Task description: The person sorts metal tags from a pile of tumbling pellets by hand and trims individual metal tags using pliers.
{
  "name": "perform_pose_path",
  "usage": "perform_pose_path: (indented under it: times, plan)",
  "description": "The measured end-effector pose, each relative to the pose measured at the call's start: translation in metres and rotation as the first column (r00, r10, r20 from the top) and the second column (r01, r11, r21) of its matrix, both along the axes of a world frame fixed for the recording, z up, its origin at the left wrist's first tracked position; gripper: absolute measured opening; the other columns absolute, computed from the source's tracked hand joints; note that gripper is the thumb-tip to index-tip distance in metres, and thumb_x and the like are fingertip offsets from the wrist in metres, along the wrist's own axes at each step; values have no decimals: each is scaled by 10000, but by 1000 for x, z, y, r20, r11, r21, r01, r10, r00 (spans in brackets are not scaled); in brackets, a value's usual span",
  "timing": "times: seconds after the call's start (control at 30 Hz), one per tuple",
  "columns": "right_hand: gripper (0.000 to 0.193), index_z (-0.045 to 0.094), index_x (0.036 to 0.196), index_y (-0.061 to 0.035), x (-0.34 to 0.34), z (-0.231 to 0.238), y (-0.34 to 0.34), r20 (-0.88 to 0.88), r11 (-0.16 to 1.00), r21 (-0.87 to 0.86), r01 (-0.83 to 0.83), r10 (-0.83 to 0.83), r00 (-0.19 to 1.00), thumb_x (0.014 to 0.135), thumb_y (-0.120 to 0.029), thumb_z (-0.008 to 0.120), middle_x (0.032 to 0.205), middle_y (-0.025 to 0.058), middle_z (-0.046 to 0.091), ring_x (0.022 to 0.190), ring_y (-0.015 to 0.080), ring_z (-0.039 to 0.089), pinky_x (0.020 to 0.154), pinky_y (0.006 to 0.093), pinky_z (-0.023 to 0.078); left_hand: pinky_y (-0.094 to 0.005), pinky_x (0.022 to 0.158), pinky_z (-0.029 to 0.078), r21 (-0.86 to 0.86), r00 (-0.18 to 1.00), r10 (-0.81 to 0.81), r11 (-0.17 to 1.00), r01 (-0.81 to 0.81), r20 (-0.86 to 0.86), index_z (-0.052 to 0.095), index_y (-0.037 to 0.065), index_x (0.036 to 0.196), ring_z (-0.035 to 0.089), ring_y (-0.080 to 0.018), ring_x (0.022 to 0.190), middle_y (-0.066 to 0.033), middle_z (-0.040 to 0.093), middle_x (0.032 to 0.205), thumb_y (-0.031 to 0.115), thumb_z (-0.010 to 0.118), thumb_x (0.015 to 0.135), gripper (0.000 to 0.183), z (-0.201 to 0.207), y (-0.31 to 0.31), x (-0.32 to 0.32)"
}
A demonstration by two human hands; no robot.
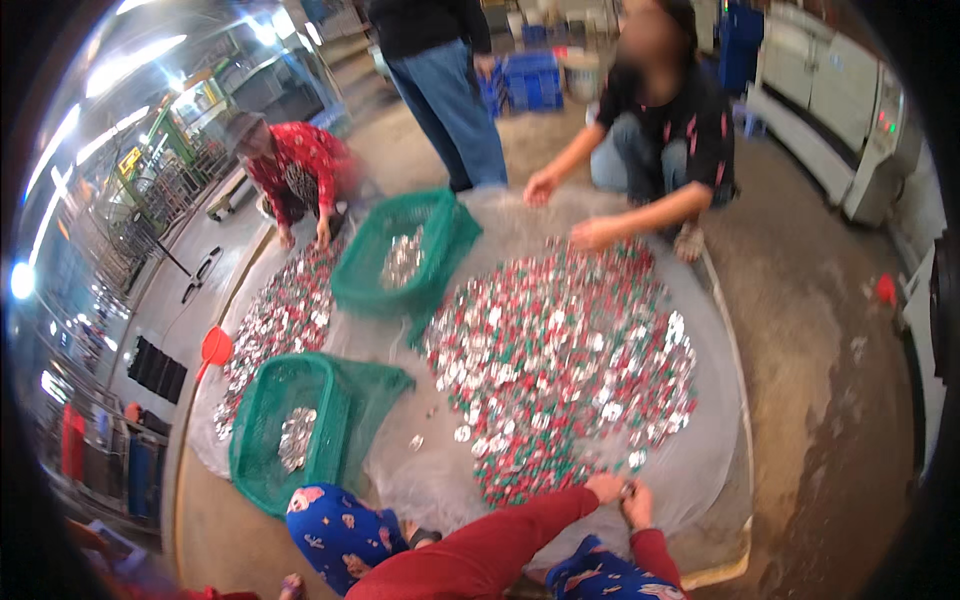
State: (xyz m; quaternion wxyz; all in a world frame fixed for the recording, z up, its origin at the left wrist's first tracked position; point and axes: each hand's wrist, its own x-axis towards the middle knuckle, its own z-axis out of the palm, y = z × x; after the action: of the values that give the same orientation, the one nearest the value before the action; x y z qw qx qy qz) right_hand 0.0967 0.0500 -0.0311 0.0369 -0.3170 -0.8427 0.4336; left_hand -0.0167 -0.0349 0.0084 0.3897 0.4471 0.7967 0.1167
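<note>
My left hand (606, 487) and my right hand (637, 506) meet at the near edge of a broad pile of small shiny pieces (560, 350), silver, red and green. The fingers of both hands are closed together over a small dark spot; what they hold is too small to make out. Under the pile lies a translucent sheet (715, 400). A few loose silver pieces (637, 459) lie just beyond my hands. My red sleeves (500, 540) reach across my blue patterned knees (340, 535).
Two green baskets (340, 425) (455, 235) with silver pieces inside stand left of the pile. A red scoop (216, 346) lies farther left. Two co-workers (300, 160) (670, 130) crouch across the sheet; another person (450, 100) stands behind. A grey machine (835, 100) stands at the right.
</note>
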Motion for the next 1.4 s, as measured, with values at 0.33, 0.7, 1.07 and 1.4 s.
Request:
perform_pose_path:
  times: [0.33,0.7,1.07,1.4]
  plan:
    - [130,536,910,2,-31,99,18,-85,544,-828,133,-356,931,791,-51,529,574,45,508,390,124,465,321,217,292,-294,633,523,-18,183,258,622,-782,949,516,2,1088,597,-186,836,-122,603,959,296,459,906,351,121,-61,-49]
    - [203,565,1024,-42,-79,120,-23,-183,556,-826,-90,-114,976,858,-135,495,572,7,523,425,101,484,354,210,351,-440,738,432,821,958,286,552,-150,-17,525,-20,1003,519,-413,880,-217,551,940,85,482,817,218,112,-83,-45]
    - [258,619,1012,-51,-123,185,-33,-22,846,-499,-189,205,978,859,-102,418,566,-31,465,518,39,416,441,213,317,-411,712,472,678,969,223,729,-92,-108,610,60,973,573,-336,833,-154,588,849,119,563,752,233,165,-102,-98]
    - [346,611,969,24,-101,139,-32,-43,827,-513,-230,243,969,712,-10,383,902,147,650,854,202,602,766,315,453,-441,687,435,667,978,208,729,-154,-3,534,59,1033,524,-355,835,-167,503,913,202,523,834,246,117,-95,-67]
